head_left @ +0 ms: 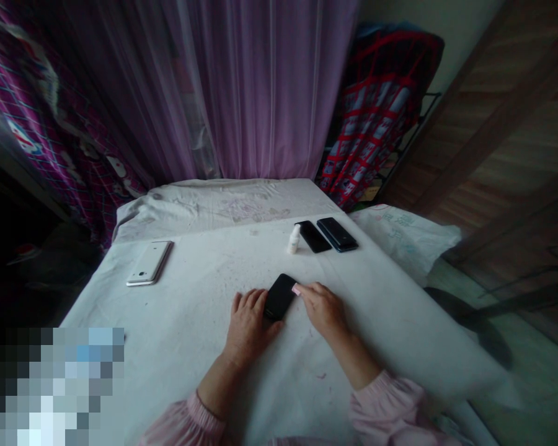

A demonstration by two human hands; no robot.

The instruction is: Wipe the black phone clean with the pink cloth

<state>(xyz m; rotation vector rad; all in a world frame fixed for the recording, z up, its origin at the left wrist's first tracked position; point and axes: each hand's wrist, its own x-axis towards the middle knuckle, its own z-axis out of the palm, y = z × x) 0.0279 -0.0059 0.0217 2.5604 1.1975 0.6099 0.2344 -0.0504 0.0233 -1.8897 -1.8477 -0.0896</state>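
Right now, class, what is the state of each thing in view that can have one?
Black phone: flat, topside dark
Left hand: against black phone
Right hand: pinching pink piece
White bottle: upright
White phone: flat, back up
Dark phone beside bottle: flat
Rightmost dark phone: flat
Plastic bag: crumpled
Purple curtain: hanging
Cloth: wrinkled at far end

We take this for room in home: purple curtain (274,93) behind table (190,334) spread with white cloth, red checked fabric (372,118) hanging at right, purple patterned fabric (69,124) at left, wood panelling (506,118) alongside.
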